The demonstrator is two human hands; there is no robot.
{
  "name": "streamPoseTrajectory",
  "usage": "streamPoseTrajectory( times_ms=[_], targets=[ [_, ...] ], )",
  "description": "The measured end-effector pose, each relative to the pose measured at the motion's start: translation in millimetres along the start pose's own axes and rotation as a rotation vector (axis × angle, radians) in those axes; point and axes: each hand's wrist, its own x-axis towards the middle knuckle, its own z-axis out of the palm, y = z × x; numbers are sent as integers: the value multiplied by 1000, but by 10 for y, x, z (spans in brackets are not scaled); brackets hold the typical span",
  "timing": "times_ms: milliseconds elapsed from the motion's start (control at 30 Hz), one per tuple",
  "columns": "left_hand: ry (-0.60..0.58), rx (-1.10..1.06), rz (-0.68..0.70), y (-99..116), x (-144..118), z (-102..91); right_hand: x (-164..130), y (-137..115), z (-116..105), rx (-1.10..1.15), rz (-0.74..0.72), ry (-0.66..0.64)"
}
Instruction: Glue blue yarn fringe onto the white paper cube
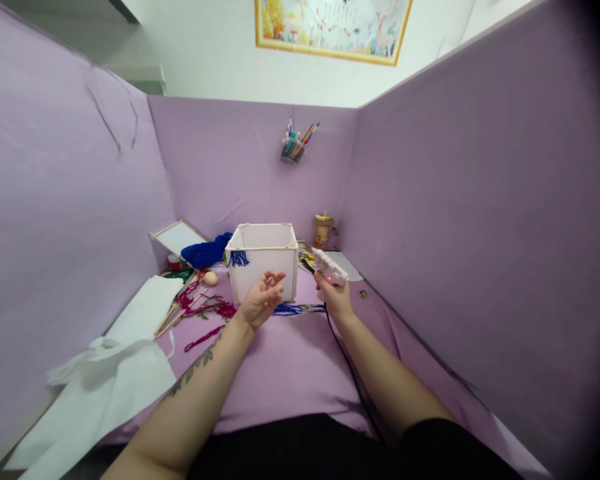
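At twelve o'clock from the left hand (265,300) stands the white box (261,265), probably light, stiff but thin-walled, best held by its edges. At three o'clock, the right hand (336,297) wraps a corded glue gun (331,267), likely hot-nosed. The left hand curls loosely; whether it pinches anything, I cannot tell. Blue fringe (239,258), at the box's ten o'clock, looks limp.

Lilac partitions (470,200) — framed picture (333,30) on white wall (205,57).
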Motion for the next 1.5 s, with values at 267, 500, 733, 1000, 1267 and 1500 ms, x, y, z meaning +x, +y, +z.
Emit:
streamPoseTrajectory(
  times_ms=[267, 500, 733, 1000, 1267, 1500],
  targets=[
    [-189, -51, -56, 23, -63, -24, -11, -27, 8, 11, -17, -5],
    [-170, 116, -41, 24, -47, -37, -11, -35, 14, 10, -13, -1],
    [151, 1247, 284, -217, 112, -195, -14, -72, 17, 16, 1, 4],
    [-141, 2044, 134, -328, 62, -241, 4, -37, 15, -8, -15, -7],
    [-160, 2253, 116, -393, 91, -295, -3, -47, 22, 2, -20, -7],
    [-88, 2183, 269, -314, 87, -216, -32, -91, 32, -9, -7, -16]
  ],
)
